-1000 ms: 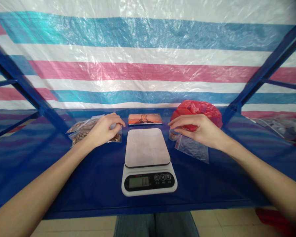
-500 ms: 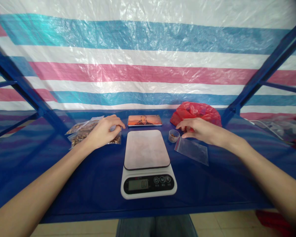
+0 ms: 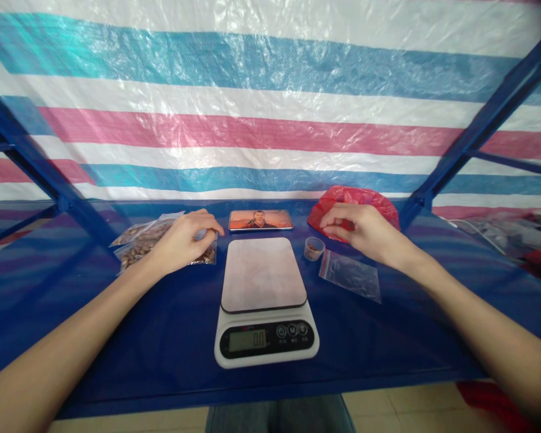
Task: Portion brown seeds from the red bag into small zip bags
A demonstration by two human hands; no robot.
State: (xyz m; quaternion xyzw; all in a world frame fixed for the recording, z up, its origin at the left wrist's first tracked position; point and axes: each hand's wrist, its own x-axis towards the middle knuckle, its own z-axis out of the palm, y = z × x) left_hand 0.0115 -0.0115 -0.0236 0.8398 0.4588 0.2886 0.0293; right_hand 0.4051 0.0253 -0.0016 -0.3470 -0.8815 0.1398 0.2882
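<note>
My left hand (image 3: 184, 239) rests over clear bags (image 3: 145, 245) of brown, bean-like pieces; its fingers are loosely bent and apart from the thumb, holding nothing. At the right, my right hand (image 3: 360, 227) hovers at the front of a red plastic bag (image 3: 373, 199), thumb and fingers apart, with red showing between them. Just left of that hand stands a small clear cup (image 3: 314, 249) with a little brown stuff in it. A flat, clear zip bag (image 3: 351, 276) lies below the hand. Between my hands sits a white kitchen scale (image 3: 265, 276) reading 0.0, its plate bare.
A phone (image 3: 261, 220) showing a picture lies behind the scale. The blue table (image 3: 171, 337) has blue metal posts (image 3: 453, 162) at both sides and a striped plastic sheet (image 3: 252, 132) behind. Plastic bags (image 3: 514, 234) lie at the far right.
My right hand has moved up and away from the cup and zip bag, towards the red bag. My left hand stays over the bean bags. The view has shifted slightly.
</note>
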